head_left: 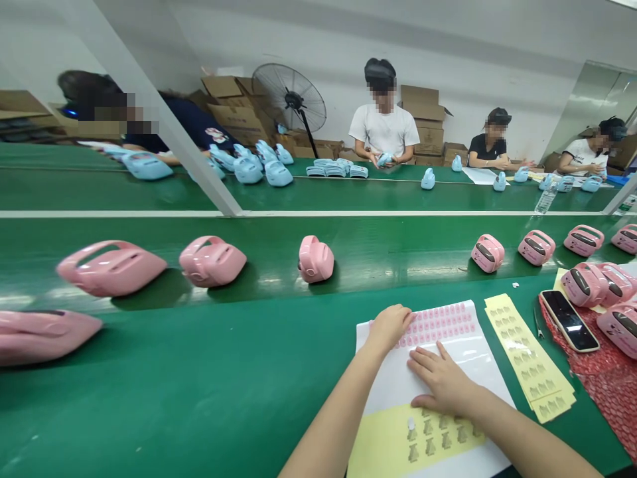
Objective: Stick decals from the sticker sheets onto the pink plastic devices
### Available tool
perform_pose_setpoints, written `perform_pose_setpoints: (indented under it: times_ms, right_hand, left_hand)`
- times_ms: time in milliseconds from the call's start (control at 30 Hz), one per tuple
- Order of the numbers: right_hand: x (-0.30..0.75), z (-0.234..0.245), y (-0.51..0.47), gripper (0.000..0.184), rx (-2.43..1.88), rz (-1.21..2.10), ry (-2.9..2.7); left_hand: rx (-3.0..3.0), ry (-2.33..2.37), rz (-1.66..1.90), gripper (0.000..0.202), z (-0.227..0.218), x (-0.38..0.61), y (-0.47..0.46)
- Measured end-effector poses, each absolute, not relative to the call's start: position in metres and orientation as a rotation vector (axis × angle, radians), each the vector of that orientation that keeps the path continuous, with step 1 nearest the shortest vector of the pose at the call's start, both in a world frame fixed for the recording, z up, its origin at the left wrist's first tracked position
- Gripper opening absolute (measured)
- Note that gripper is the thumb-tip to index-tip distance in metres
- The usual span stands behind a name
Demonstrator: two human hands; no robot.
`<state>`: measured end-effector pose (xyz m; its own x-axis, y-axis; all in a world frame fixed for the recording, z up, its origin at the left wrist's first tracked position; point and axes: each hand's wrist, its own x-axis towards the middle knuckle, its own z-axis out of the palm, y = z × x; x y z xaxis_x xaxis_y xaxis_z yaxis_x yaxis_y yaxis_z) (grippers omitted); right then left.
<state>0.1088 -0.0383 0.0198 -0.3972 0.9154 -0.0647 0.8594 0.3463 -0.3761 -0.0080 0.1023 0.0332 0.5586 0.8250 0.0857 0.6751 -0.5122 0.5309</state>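
A white sticker sheet (462, 364) with rows of small pink stickers (450, 318) lies on the green table in front of me. At the sheet's upper left, my left hand (391, 328) is closed, its fingertips pressed together against the pink rows. Whatever sits between those fingertips is too small to make out. My right hand (445, 380) rests flat on the sheet, fingers spread, below the pink stickers. Under its wrist is a yellow sticker sheet (381, 438) with grey figure-shaped stickers, partly covered by my right hand and forearm.
More yellow sticker sheets (530, 358), tweezers (538, 324) and a phone (570, 320) on red bubble wrap (604, 385) are to the right. Pink handled cases (316, 259) stand along the green conveyor belt (398, 252). Across it, several people handle blue cases (249, 169); a water bottle (546, 198) stands there.
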Motion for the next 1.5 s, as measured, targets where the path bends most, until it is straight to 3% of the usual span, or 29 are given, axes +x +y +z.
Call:
perform_pose_setpoints:
  times_ms: [133, 267, 533, 900, 1067, 1333, 1500]
  right_hand:
    - [0.110, 0.017, -0.034, 0.062, -1.634, 0.540, -2.418]
    - [0.109, 0.020, -0.028, 0.059, -1.655, 0.583, -2.387]
    - [0.111, 0.025, -0.017, 0.052, -1.653, 0.616, -2.363]
    - [0.119, 0.030, 0.000, 0.045, -1.621, 0.665, -2.352]
    - [0.118, 0.037, -0.008, 0.053, -1.604, 0.750, -2.288]
    - [0.125, 0.021, -0.004, 0.057, -1.841, 0.318, -2.242]
    - [0.138, 0.014, 0.012, 0.056, -1.887, 0.323, -2.211]
  left_hand:
    - [2.297, 1.222, 0.374, 0.019, 0.037, -0.010, 0.109]
    - [2.205, 1.210, 0.277, 0.004, 0.041, -0.014, 0.121]
    - [1.976, 1.170, 0.200, 0.023, 0.035, -0.018, 0.141]
    - [1.698, 1.096, 0.128, 0.028, 0.026, -0.022, 0.166]
    - [1.718, 1.082, 0.025, 0.028, 0.027, -0.022, 0.179]
    - [1.990, 1.151, 0.075, 0.028, 0.025, -0.012, 0.167]
    - [2.326, 1.315, 0.321, 0.031, 0.026, -0.010, 0.127]
